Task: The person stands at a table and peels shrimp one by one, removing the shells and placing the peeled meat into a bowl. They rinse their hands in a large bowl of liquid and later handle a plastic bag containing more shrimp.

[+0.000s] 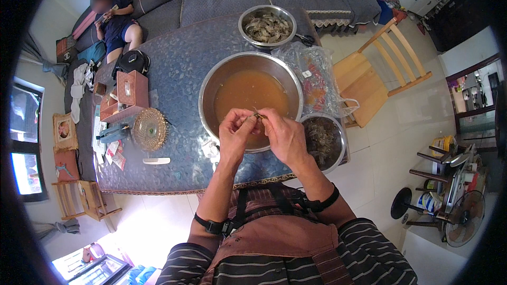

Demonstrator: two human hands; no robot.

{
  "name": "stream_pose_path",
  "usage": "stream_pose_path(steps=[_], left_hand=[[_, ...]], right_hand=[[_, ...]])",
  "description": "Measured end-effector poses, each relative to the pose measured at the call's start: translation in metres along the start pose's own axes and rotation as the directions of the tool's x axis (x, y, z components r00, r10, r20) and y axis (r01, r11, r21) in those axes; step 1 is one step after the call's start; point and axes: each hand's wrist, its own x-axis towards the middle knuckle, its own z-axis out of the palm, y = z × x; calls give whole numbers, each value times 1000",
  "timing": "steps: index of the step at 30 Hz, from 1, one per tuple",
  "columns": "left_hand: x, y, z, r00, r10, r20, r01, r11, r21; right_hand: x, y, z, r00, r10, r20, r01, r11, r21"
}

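My left hand (pixel 236 130) and my right hand (pixel 285 134) meet over the near side of a large steel basin (pixel 206 95). Between their fingertips they grip a small shrimp (pixel 256 115), largely hidden by the fingers. Cloudy orange-brown water (pixel 251 89) fills the lower part of the basin. Beyond it stands a steel bowl (pixel 242 33) heaped with grey shrimp (pixel 269 27). Close to my right wrist is another steel bowl (pixel 341 148) holding what look like shrimp shells and heads (pixel 323 138).
Right of the basin lie a clear plastic bag (pixel 317 81) and black-handled scissors (pixel 305 39). The table's left side holds an amber glass dish (pixel 150 128), a white comb (pixel 156 161) and a pink tissue box (pixel 127 93). A wooden chair (pixel 362 83) stands right; a person (pixel 115 27) sits on the sofa (pixel 222 8).
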Motion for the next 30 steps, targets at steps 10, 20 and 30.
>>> stream_pose_path(steps=[10, 20, 30], left_hand=[[3, -10, 1, 999, -31, -21, 27, 985, -173], [5, -17, -4, 998, -67, -10, 63, 970, -237], [-2, 9, 11, 999, -47, 23, 50, 985, -165]], right_hand=[[1, -5, -3, 997, -49, -63, 51, 998, 26], [0, -3, -2, 996, -20, -90, 34, 986, 162], [5, 9, 6, 959, 268, 88, -267, 759, 594]])
